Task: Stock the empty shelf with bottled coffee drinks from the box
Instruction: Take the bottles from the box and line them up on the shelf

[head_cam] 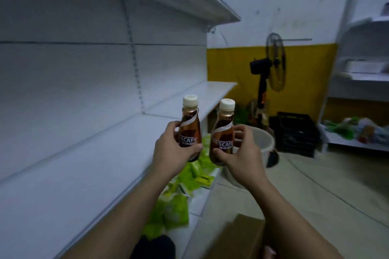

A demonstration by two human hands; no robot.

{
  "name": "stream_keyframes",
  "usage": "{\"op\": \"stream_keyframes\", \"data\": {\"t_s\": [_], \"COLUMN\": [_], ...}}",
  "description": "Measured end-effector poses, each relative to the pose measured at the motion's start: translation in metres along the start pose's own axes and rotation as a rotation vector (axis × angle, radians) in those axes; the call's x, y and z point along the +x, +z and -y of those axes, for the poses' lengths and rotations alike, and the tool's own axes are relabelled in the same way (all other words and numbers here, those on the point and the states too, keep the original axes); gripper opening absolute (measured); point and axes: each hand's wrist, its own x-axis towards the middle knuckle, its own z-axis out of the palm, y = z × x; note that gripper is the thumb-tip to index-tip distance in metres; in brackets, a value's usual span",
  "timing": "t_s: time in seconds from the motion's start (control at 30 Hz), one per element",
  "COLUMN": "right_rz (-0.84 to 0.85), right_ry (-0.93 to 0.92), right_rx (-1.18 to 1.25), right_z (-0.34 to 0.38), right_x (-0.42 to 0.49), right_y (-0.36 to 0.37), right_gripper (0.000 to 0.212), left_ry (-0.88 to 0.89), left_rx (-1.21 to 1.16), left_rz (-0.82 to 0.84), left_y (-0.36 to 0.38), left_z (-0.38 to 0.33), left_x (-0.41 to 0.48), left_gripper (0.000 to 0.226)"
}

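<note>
My left hand (171,149) grips a brown coffee bottle (43,127) with a cream cap, held upright just past the front edge of the white shelf (88,164). My right hand (242,153) grips a second coffee bottle (224,128) of the same kind, upright, a little to the right of the first. Both bottles hang in the air side by side, apart from each other. The shelf board to their left carries nothing. A corner of the cardboard box (237,235) shows at the bottom, under my right forearm.
Green packets (183,191) lie on the lower shelf under my hands. A white bucket (263,143) stands on the floor behind the right hand, with a black crate (294,132) and a standing fan (273,63) beyond. Another shelf unit (357,90) stands at the right.
</note>
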Motion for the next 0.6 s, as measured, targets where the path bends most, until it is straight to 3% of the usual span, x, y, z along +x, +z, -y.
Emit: {"op": "stream_keyframes", "data": {"t_s": [0.27, 0.6], "right_rz": [0.322, 0.755], "right_ry": [-0.191, -0.326], "right_rx": [0.164, 0.336], "right_z": [0.092, 0.215], "right_x": [0.019, -0.075], "right_y": [0.124, 0.262], "right_gripper": [0.064, 0.064], "left_ry": [-0.128, -0.369], "left_rx": [0.145, 0.375], "left_rz": [-0.284, -0.567], "left_y": [-0.15, -0.331], "left_z": [0.022, 0.035], "left_x": [-0.016, -0.133], "left_gripper": [0.07, 0.067]}}
